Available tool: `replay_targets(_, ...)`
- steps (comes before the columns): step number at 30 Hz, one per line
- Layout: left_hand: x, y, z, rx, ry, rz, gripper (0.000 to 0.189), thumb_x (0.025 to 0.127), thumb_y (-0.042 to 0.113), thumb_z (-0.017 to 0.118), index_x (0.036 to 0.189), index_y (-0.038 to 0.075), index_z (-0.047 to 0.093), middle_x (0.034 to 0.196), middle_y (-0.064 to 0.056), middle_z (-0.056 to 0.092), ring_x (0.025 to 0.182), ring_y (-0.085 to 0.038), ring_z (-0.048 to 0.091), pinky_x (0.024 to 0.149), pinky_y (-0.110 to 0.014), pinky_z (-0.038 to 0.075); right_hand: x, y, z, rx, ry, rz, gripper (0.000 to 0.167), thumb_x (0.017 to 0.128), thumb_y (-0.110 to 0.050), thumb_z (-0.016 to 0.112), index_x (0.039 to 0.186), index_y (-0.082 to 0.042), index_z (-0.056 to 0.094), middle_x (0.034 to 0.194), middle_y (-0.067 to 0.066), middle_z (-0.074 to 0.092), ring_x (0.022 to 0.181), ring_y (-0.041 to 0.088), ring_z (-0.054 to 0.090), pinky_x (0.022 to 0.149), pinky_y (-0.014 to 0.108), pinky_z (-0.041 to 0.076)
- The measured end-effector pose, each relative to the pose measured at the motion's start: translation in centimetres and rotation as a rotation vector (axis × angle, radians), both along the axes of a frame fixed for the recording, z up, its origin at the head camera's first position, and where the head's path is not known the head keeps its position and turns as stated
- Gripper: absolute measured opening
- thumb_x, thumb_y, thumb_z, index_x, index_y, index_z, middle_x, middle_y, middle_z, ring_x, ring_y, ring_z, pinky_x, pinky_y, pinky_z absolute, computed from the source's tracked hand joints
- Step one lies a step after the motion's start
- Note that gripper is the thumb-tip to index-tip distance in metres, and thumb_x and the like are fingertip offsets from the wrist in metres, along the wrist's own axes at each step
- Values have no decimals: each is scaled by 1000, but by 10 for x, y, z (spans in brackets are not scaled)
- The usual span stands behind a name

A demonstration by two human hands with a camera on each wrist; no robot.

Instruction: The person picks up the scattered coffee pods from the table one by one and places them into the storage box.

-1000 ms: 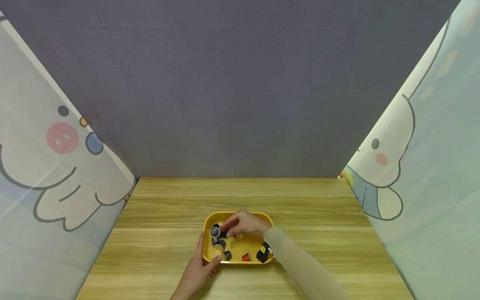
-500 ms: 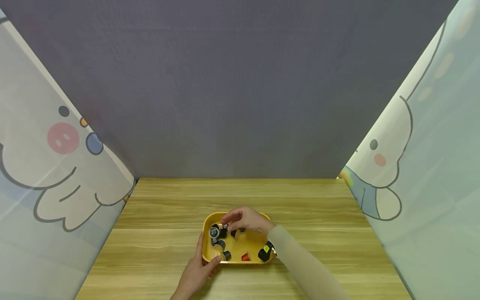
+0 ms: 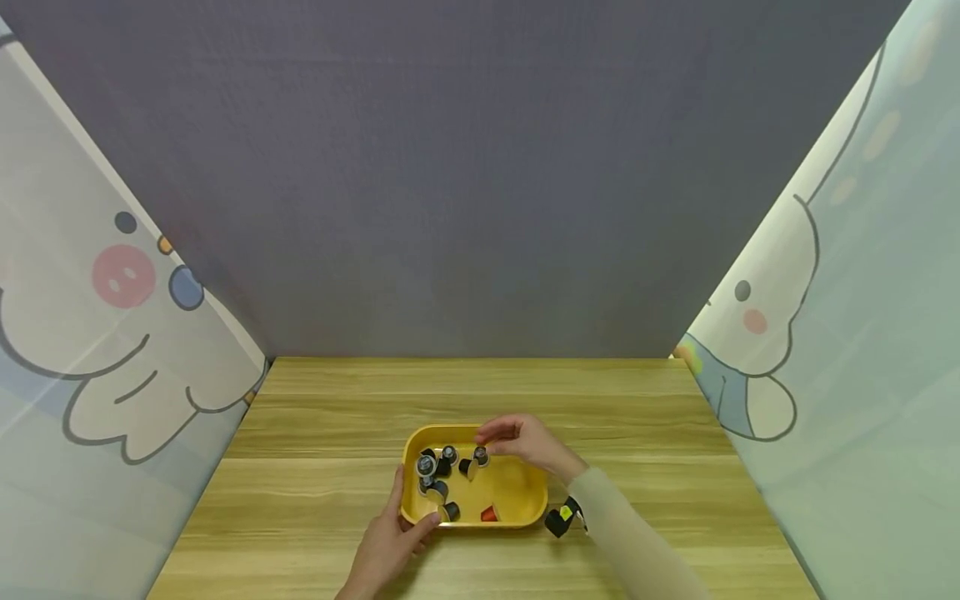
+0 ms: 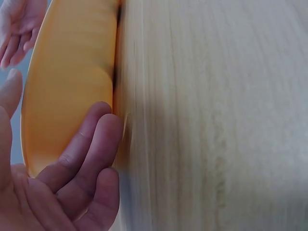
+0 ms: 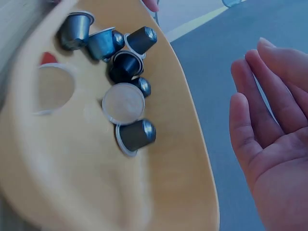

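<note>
A yellow tray [image 3: 517, 492] holds several coffee capsules, most of them dark and gathered toward its left half. A red capsule [image 3: 489, 514] lies near the front wall. Gripping the tray's front left corner is my left hand [image 3: 386, 542], thumb at the rim and the other fingers on the outer wall. My right hand [image 3: 528, 442] hovers over the far right part of the tray, fingers loosely bent and holding nothing. Just left of its fingertips stands a dark capsule [image 3: 480, 456]. In the right wrist view another dark capsule [image 5: 137, 136] lies on its side by a pale-lidded capsule [image 5: 123, 103].
The tray sits on a wood-grain table [image 3: 337, 417]. Behind rises a dark grey panel [image 3: 480, 208]. Cartoon-printed sheets [image 3: 840, 375] flank the table on both sides. A black wrist device [image 3: 561, 518] hangs at the right sleeve.
My right hand has moved right, away from the left group of capsules, uncovering capsules near the tray's far side. My left hand keeps its grip on the tray corner.
</note>
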State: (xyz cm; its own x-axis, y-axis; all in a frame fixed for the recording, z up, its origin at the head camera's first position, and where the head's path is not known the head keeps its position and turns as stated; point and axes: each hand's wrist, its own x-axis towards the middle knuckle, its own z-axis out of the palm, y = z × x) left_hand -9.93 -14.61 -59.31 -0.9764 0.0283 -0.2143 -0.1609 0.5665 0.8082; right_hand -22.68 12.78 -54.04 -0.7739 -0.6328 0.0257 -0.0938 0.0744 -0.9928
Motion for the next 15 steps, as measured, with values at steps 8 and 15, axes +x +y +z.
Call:
replay_targets(8,1,-3,-2,-35,14,-2,101,92,55,65,162,18,2,63,5,61,55,-13,58,52,-28,43,21,40,-2,-36,41,-186,27,94,-10,70,118,4,68,112,23,68,104,40,65,88,45,53)
replay_targets(15,3,-12,-2,-8,34,15,92,95,49,64,162,20,8,67,8,65,57,-12,60,55,-26,44,34,71,-8,-72,145,-283,25,95,-4,67,112,14,65,106,30,67,94,23,69,81,34,56)
